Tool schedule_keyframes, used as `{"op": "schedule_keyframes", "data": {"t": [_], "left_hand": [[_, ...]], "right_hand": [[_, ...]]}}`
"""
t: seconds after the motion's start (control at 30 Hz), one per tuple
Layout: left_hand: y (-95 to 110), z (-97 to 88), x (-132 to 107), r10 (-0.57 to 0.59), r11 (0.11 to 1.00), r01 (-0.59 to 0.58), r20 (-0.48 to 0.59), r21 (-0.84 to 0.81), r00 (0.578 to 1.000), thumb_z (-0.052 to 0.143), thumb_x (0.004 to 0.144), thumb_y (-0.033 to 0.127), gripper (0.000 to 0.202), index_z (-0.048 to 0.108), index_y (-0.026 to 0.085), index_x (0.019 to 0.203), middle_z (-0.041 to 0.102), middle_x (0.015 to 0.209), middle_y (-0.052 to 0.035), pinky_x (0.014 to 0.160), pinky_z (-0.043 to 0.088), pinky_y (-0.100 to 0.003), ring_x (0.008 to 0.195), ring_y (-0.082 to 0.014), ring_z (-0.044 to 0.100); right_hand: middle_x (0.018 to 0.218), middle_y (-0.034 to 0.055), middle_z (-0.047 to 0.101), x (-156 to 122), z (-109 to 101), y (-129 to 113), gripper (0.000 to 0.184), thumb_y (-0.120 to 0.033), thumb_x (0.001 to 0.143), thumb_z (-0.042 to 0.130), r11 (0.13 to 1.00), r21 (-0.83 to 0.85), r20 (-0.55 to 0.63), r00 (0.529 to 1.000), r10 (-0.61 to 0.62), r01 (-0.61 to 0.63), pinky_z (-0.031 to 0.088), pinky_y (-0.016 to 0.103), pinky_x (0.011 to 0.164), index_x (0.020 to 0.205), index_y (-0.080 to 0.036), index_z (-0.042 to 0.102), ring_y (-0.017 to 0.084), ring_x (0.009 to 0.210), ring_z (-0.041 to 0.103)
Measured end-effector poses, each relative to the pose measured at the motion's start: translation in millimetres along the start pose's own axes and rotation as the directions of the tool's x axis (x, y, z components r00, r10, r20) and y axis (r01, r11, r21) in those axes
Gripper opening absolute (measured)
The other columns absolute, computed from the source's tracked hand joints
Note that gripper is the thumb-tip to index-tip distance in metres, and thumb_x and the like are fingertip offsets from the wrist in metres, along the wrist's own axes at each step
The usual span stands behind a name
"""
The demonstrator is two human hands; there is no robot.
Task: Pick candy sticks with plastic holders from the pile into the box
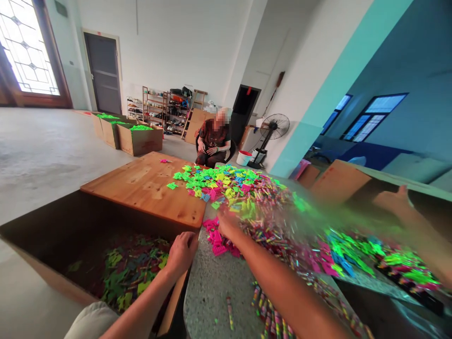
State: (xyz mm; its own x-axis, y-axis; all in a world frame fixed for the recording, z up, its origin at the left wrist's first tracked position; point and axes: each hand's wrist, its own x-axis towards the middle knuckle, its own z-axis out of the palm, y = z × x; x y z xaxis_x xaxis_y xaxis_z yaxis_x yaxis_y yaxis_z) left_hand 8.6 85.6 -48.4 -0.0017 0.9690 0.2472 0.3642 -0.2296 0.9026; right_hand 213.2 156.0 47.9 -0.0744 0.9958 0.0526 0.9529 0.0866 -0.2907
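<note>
My left hand (182, 250) hangs over the inner edge of a cardboard box (45, 226), beside the stone-topped table (208, 292). Its fingers are curled in, and whatever they may hold is hidden. In the box lie green, yellow and darker plastic pieces (123, 263). My right hand (229, 225) reaches across the table to a cluster of pink plastic pieces (219, 245); its fingertips are hidden from me. Behind it spreads a heap of green, yellow, blue and pink pieces (226, 178). Many thin, colourful wrapped sticks (271, 240) lie to the right, one loose stick (230, 311) nearer me.
A wooden board (141, 183) adjoins the table beyond the box. At right, a co-worker's hand (395, 202) is raised near another cardboard box (342, 181). Another person (213, 141) sits behind the table, near a standing fan (273, 127). Boxes of green pieces (141, 141) stand on the floor.
</note>
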Motion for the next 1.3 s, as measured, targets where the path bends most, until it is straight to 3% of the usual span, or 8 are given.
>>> {"op": "schedule_keyframes", "data": {"t": [0.1,0.23,0.43,0.53,0.67,0.87,1.07,1.3], "left_hand": [[3.8,21.1,-8.6,0.22,0.97,-0.225,0.068,0.094,0.973,0.073,0.078,0.03,0.043,0.074,0.023,0.121,0.068,0.13,-0.0149,0.109,0.043,-0.052,0.125,-0.034,0.058],[9.7,43.4,-20.3,0.324,0.912,-0.356,0.176,0.203,0.93,0.075,0.078,0.033,0.059,0.065,0.028,0.136,0.059,0.143,-0.0152,0.113,0.038,-0.057,0.138,-0.0366,0.048],[12.0,49.7,-26.4,0.349,0.858,-0.42,0.265,0.295,0.899,0.069,0.086,0.032,0.044,0.068,0.029,0.13,0.059,0.143,-0.0135,0.116,0.032,-0.06,0.14,-0.0347,0.044],[13.8,48.6,-28.2,0.366,0.841,-0.457,0.318,0.289,0.874,0.066,0.088,0.029,0.036,0.071,0.029,0.124,0.061,0.139,-0.0121,0.118,0.03,-0.059,0.137,-0.0331,0.046],[17.3,47.6,-30.6,0.384,0.839,-0.479,0.342,0.259,0.857,0.065,0.089,0.029,0.036,0.07,0.027,0.125,0.063,0.136,-0.0129,0.119,0.029,-0.056,0.136,-0.0324,0.047],[17.5,48.7,-29.9,0.392,0.836,-0.493,0.366,0.241,0.844,0.076,0.083,0.039,0.042,0.07,0.028,0.124,0.063,0.134,-0.0126,0.117,0.03,-0.054,0.133,-0.0338,0.048],[15.5,51.6,-29.8,0.426,0.827,-0.532,0.415,0.18,0.804,0.073,0.086,0.036,0.026,0.072,0.025,0.109,0.068,0.113,-0.011,0.11,0.038,-0.049,0.117,-0.0301,0.057],[17.0,50.4,-31.9,0.422,0.844,-0.523,0.451,0.122,0.786,0.066,0.089,0.028,0.033,0.07,0.026,0.121,0.07,0.11,-0.0109,0.104,0.046,-0.046,0.11,-0.028,0.062]], "right_hand": [[0.105,0.0149,0.071,-15.0,2.0,2.2,0.026,-0.014,0.09,0.057,0.995,-0.096,0.039,0.999,-0.005,0.009,0.048,0.032,0.08,0.114,-0.016,0.067,0.023,0.088,0.069],[0.116,0.0173,0.07,-32.9,6.5,3.4,0.033,-0.008,0.09,0.052,0.979,-0.202,0.068,0.997,-0.027,0.04,0.047,0.033,0.092,0.12,-0.015,0.066,0.024,0.105,0.066],[0.133,0.0195,0.062,-51.8,-1.7,14.0,0.035,-0.017,0.097,0.049,0.964,-0.258,0.01,0.998,-0.069,0.069,0.047,0.033,0.093,0.129,-0.014,0.063,0.027,0.118,0.061],[0.122,0.0173,0.067,-61.2,-11.7,26.7,0.034,-0.019,0.099,0.045,0.978,-0.207,-0.11,0.993,-0.031,0.008,0.046,0.03,0.09,0.128,-0.014,0.062,0.024,0.109,0.064],[0.095,0.0097,0.072,-83.3,-21.4,46.3,0.024,-0.021,0.095,0.05,0.994,0.065,-0.231,0.968,0.098,-0.085,0.045,0.026,0.078,0.108,-0.015,0.069,0.02,0.087,0.066],[0.075,0.0024,0.067,-135.1,-15.3,62.1,0.016,-0.023,0.092,0.051,0.959,0.27,-0.076,0.991,0.113,-0.089,0.038,0.024,0.066,0.085,-0.017,0.065,0.015,0.069,0.059],[0.081,0.0033,0.069,-167.2,-2.4,56.7,0.013,-0.021,0.091,0.054,0.994,0.102,0.042,0.999,0.02,-0.024,0.036,0.025,0.068,0.09,-0.017,0.066,0.015,0.074,0.06],[0.099,0.0065,0.071,-182.9,-0.7,50.2,0.021,-0.016,0.087,0.058,0.999,0.031,0.065,0.998,0.013,-0.015,0.041,0.027,0.079,0.106,-0.02,0.068,0.021,0.094,0.063]]}}
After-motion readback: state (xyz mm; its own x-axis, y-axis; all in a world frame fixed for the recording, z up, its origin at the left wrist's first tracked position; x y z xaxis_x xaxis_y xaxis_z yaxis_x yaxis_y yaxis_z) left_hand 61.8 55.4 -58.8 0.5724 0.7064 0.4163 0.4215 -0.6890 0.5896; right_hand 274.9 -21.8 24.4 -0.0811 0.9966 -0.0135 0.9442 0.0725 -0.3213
